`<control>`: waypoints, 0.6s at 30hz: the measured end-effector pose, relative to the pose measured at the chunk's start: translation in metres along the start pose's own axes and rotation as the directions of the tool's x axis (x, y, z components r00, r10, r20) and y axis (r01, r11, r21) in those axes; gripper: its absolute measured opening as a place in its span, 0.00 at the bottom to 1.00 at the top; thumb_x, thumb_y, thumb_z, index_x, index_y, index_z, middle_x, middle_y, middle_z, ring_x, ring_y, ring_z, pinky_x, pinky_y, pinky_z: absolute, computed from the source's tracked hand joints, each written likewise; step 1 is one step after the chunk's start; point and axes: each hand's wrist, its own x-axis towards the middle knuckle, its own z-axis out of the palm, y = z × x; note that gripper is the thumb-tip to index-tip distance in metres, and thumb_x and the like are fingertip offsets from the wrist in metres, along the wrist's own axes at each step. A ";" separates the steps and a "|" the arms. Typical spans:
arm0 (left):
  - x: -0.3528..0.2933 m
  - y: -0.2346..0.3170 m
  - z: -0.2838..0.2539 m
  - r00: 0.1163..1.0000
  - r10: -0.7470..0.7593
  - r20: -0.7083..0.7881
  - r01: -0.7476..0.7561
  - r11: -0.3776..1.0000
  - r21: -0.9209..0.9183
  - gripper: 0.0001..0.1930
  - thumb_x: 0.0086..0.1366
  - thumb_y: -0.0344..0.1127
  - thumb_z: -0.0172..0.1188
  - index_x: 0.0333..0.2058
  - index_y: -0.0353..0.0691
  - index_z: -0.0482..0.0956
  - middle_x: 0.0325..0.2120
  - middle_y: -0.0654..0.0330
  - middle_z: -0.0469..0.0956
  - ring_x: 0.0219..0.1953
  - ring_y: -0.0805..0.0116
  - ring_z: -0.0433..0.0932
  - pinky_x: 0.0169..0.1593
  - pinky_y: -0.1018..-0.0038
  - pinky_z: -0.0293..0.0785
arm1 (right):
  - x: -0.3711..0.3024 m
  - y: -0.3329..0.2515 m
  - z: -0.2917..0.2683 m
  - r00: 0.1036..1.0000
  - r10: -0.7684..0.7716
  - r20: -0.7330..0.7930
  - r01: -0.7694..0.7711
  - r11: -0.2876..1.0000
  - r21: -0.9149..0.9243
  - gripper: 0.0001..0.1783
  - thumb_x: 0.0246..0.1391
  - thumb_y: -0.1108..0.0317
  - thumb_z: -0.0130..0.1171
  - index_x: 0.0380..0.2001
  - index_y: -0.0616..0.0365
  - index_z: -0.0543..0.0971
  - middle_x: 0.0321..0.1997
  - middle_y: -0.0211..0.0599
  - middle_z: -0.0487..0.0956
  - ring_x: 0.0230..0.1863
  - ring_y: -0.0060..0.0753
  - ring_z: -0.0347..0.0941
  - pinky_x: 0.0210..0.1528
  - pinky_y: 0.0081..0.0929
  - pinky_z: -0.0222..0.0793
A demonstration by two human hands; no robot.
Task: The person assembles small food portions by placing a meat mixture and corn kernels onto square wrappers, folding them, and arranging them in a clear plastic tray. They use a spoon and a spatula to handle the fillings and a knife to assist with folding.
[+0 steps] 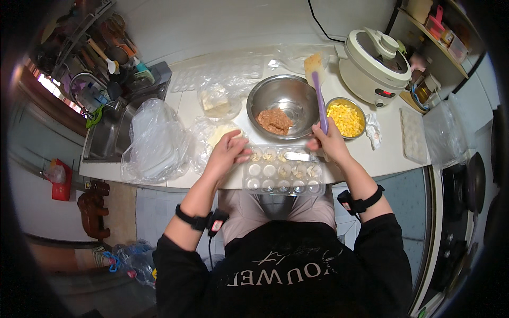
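Note:
My right hand [330,141] grips the purple handle of a spatula [317,79], whose broad, smeared head points up and away beside the metal bowl's right rim. In that bowl [307,100] lies a clump of pinkish minced meat [274,121]. My left hand [229,151] is open, fingers slightly bent and holding nothing, over the left end of a clear plastic tray [246,177] with round wells. Pale dough pieces sit in several wells. A flat metal blade [301,157] lies across the tray's far right. Round pale wrappers [222,133] in plastic are just beyond my left hand.
A small metal bowl of corn [345,120] stands at right, near a white electric cooker [371,69] and a crumpled tissue [373,131]. Another tray [413,135] lies farther right. Bagged white containers [154,138] stand by the sink [108,132]. A bagged pale block [216,102] lies behind.

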 end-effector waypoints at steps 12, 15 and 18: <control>0.092 -0.004 0.001 0.998 0.010 0.055 -0.012 1.000 0.026 0.29 0.65 0.26 0.49 0.63 0.34 0.49 0.25 0.58 0.75 0.26 0.72 0.77 0.31 0.80 0.77 | -0.001 -0.069 -0.060 0.839 -0.370 0.398 0.522 0.344 -0.780 0.18 0.55 0.66 0.52 0.51 0.50 0.74 0.35 0.44 0.76 0.38 0.49 0.72 0.41 0.39 0.68; 0.106 0.004 -0.011 0.995 0.014 0.103 -0.025 0.994 0.109 0.26 0.65 0.26 0.50 0.61 0.35 0.58 0.21 0.66 0.72 0.23 0.79 0.72 0.27 0.83 0.72 | 0.021 -0.083 -0.066 0.837 -0.325 0.440 0.524 0.244 -0.816 0.17 0.54 0.68 0.53 0.48 0.48 0.76 0.34 0.42 0.76 0.37 0.48 0.73 0.39 0.39 0.68; 0.116 0.013 -0.022 0.982 0.038 0.185 -0.091 0.953 0.289 0.24 0.66 0.32 0.51 0.60 0.36 0.61 0.25 0.68 0.73 0.25 0.81 0.72 0.29 0.83 0.70 | 0.046 -0.093 -0.069 0.885 -0.231 0.403 0.449 0.200 -0.871 0.18 0.52 0.71 0.56 0.47 0.48 0.77 0.33 0.43 0.76 0.34 0.48 0.72 0.37 0.39 0.67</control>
